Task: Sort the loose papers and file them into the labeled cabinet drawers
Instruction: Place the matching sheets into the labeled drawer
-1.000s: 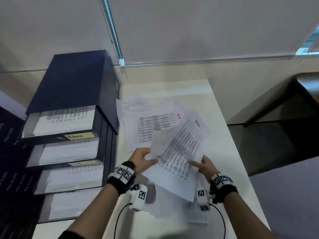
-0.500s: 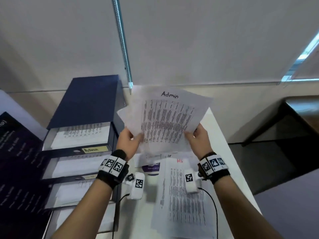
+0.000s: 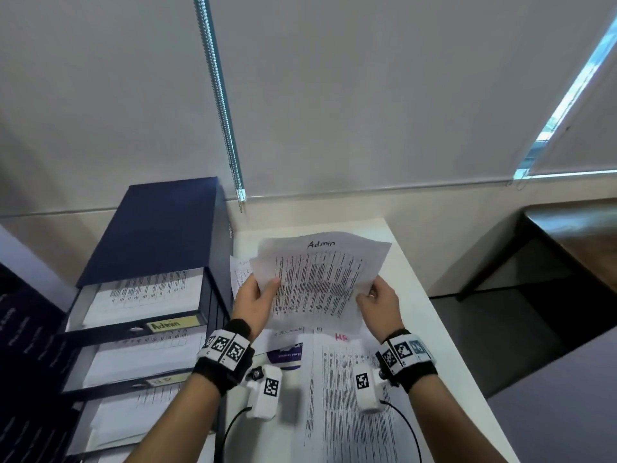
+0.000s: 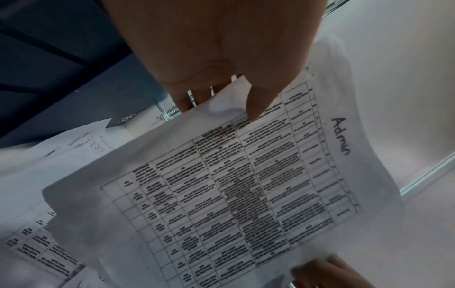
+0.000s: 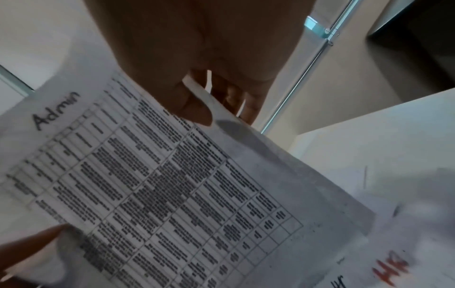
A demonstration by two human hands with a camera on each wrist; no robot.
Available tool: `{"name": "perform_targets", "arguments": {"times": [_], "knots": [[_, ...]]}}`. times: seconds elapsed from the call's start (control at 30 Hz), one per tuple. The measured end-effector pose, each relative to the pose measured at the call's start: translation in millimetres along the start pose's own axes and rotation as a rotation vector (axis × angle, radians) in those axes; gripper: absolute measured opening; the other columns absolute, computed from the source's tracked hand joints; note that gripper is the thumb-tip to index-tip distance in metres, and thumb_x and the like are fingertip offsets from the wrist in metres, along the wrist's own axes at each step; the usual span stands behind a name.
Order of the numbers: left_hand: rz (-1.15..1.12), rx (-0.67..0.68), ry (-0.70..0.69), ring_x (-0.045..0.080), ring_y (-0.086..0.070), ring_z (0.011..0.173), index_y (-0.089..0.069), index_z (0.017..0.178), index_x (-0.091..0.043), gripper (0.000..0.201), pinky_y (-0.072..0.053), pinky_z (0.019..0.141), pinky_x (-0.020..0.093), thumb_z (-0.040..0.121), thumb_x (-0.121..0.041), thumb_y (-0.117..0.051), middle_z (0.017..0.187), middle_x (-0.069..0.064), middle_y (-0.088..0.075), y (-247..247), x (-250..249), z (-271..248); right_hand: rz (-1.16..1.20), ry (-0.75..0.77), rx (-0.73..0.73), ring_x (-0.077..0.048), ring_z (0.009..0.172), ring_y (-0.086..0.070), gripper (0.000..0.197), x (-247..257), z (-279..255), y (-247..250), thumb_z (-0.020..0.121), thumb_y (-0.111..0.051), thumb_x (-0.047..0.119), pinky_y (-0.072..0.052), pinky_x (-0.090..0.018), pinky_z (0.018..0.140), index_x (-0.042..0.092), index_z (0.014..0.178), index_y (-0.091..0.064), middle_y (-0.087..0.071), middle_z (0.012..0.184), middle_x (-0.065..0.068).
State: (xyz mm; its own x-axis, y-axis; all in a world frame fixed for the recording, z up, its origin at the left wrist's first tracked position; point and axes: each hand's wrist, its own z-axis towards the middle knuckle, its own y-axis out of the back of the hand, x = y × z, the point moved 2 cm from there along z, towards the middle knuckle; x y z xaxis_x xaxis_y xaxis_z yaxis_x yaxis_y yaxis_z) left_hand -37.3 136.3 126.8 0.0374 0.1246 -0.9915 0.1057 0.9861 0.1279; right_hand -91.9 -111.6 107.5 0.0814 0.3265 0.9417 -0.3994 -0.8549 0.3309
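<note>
I hold up a printed sheet marked "Admin" [image 3: 320, 279] above the white desk [image 3: 434, 345]. My left hand [image 3: 257, 299] pinches its left edge, thumb on the print, and my right hand [image 3: 380, 302] pinches its right edge. The same Admin sheet [image 4: 246, 185] fills the left wrist view under my thumb, and the Admin sheet [image 5: 152, 185] also fills the right wrist view. Below it on the desk lies a sheet marked "HR" [image 3: 344, 396] in red. The dark blue cabinet [image 3: 150, 235] stands at left, its top drawer labelled "Admin" [image 3: 172, 324] pulled out with paper inside.
Lower drawers [image 3: 133, 365] of the cabinet also stand open with papers in them. More loose sheets [image 3: 240, 269] lie behind the held one. A blind cord [image 3: 220, 105] hangs against the wall. A dark table [image 3: 574, 242] stands at right past the desk edge.
I lifted the Admin sheet off the pile and turned it upright to face me. Since half a second ago it has come down slightly, with both hands still on its edges.
</note>
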Motion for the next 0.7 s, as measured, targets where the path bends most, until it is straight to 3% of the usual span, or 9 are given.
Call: {"name": "perform_targets", "arguments": {"times": [0.07, 0.13, 0.2, 0.3, 0.33, 0.43, 0.53, 0.63, 0.7], "knots": [[0.047, 0.001, -0.001, 0.011, -0.066, 0.101, -0.06, 0.108, -0.027, 0.022, -0.053, 0.087, 0.032, 0.089, -0.021, -0.07, 0.107, -0.006, -0.07, 1, 9, 2, 0.009, -0.059, 0.019, -0.015, 0.087, -0.063, 0.031, -9, 2, 3, 0.08, -0.06, -0.001, -0.052, -0.024, 0.072, 0.012, 0.108, -0.062, -0.068, 0.098, 0.0], [0.125, 0.041, 0.052, 0.011, -0.067, 0.098, -0.059, 0.11, -0.026, 0.032, -0.054, 0.085, 0.03, 0.083, -0.019, -0.076, 0.105, -0.005, -0.07, 0, 26, 5, -0.015, -0.137, 0.067, -0.017, 0.089, -0.064, 0.038, -27, 5, 3, 0.072, -0.07, 0.016, -0.05, -0.024, 0.067, 0.012, 0.109, -0.062, -0.068, 0.098, -0.001], [0.222, 0.056, 0.176, 0.012, -0.066, 0.092, -0.061, 0.101, -0.024, 0.027, -0.054, 0.082, 0.029, 0.08, -0.024, -0.078, 0.098, -0.006, -0.07, -6, 40, 4, -0.09, -0.25, 0.129, -0.023, 0.095, -0.066, 0.043, -43, 8, -1, 0.071, -0.075, 0.016, -0.052, -0.027, 0.073, 0.012, 0.112, -0.064, -0.069, 0.102, -0.005], [0.353, 0.07, 0.25, 0.013, -0.064, 0.083, -0.064, 0.093, -0.017, 0.016, -0.049, 0.068, 0.019, 0.087, -0.029, -0.072, 0.088, -0.004, -0.067, -13, 49, -2, -0.245, -0.296, 0.179, -0.022, 0.087, -0.063, 0.028, -58, 8, -8, 0.081, -0.076, 0.012, -0.05, -0.027, 0.076, 0.004, 0.107, -0.068, -0.069, 0.096, -0.009], [0.348, 0.068, 0.243, 0.013, -0.064, 0.085, -0.066, 0.097, -0.017, 0.014, -0.049, 0.069, 0.019, 0.089, -0.028, -0.069, 0.09, -0.003, -0.068, -15, 51, -3, -0.265, -0.279, 0.171, -0.021, 0.083, -0.062, 0.025, -58, 7, -9, 0.083, -0.074, 0.014, -0.049, -0.027, 0.074, 0.003, 0.105, -0.069, -0.069, 0.093, -0.011], [0.246, 0.07, 0.155, 0.014, -0.066, 0.096, -0.065, 0.105, -0.021, 0.015, -0.054, 0.089, 0.034, 0.092, -0.03, -0.065, 0.098, -0.008, -0.07, -14, 45, -4, -0.244, -0.193, 0.138, -0.021, 0.079, -0.061, 0.019, -49, 8, -5, 0.086, -0.071, 0.014, -0.05, -0.028, 0.071, 0.002, 0.102, -0.07, -0.07, 0.091, -0.011], [0.107, 0.069, 0.085, 0.01, -0.065, 0.103, -0.061, 0.115, -0.024, 0.031, -0.054, 0.089, 0.031, 0.087, -0.033, -0.07, 0.109, -0.007, -0.07, -2, 49, 1, -0.189, -0.154, 0.11, -0.022, 0.089, -0.065, 0.022, -45, 8, 0, 0.082, -0.072, 0.006, -0.051, -0.03, 0.078, 0.005, 0.104, -0.071, -0.07, 0.095, -0.006], [0.252, 0.097, 0.211, 0.014, -0.06, 0.113, -0.055, 0.125, -0.027, 0.066, -0.049, 0.096, 0.035, 0.072, -0.063, -0.071, 0.125, -0.001, -0.065, 15, 78, 4, -0.313, -0.184, 0.252, -0.024, 0.093, -0.065, 0.019, -50, 0, -10, 0.08, -0.075, 0.011, -0.051, -0.029, 0.078, 0.011, 0.098, -0.069, -0.07, 0.097, -0.006], [0.397, 0.091, 0.336, 0.022, -0.058, 0.118, -0.058, 0.127, -0.014, 0.069, -0.046, 0.101, 0.037, 0.082, -0.066, -0.06, 0.13, 0.007, -0.062, 22, 96, 1, -0.464, -0.14, 0.333, -0.024, 0.088, -0.066, 0.004, -47, -6, -18, 0.086, -0.072, 0.019, -0.049, -0.025, 0.072, 0.018, 0.089, -0.072, -0.072, 0.092, -0.006]]}}
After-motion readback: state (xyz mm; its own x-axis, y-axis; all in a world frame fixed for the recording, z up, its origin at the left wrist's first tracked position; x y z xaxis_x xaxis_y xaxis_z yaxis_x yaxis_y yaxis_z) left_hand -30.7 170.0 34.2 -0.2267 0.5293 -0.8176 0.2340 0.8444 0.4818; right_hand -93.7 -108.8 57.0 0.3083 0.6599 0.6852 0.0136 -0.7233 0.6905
